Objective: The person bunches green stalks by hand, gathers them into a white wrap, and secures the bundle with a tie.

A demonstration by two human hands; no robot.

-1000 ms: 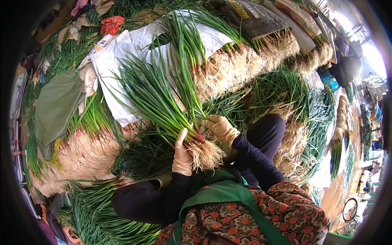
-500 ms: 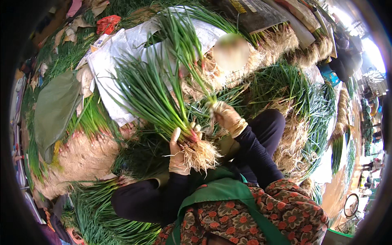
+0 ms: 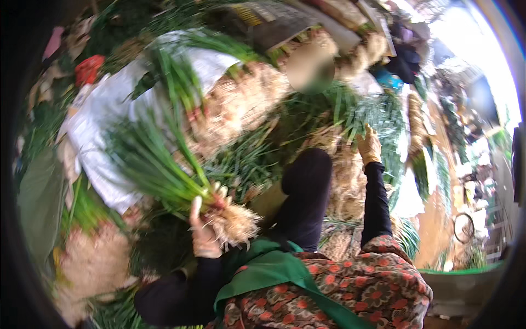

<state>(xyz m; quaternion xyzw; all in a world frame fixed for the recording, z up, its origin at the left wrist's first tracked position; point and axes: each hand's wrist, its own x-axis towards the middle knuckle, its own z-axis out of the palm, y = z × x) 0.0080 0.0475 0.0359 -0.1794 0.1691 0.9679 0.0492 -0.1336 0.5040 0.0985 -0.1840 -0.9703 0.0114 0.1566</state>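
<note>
A thick bunch of spring onions, with long green leaves and pale tangled roots, is in my left hand. My gloved thumb and fingers wrap round it just above the roots, and its leaves point up and left. My right hand, also gloved, is stretched out to the right. It is at a heap of spring onions, by its leaves and root ends. Motion blurs the right fingers, so whether they grip a stalk is unclear.
Rooted spring onion bundles lie across a white plastic sheet ahead. More roots are piled at the left beside a dark green cloth. My bent knee stands between my arms. A wheel is at the far right.
My right hand has left the bunch, where it held a thin spring onion stalk, and moved right to the heap. A stalk now leans into the bunch in my left hand. The view has turned right.
</note>
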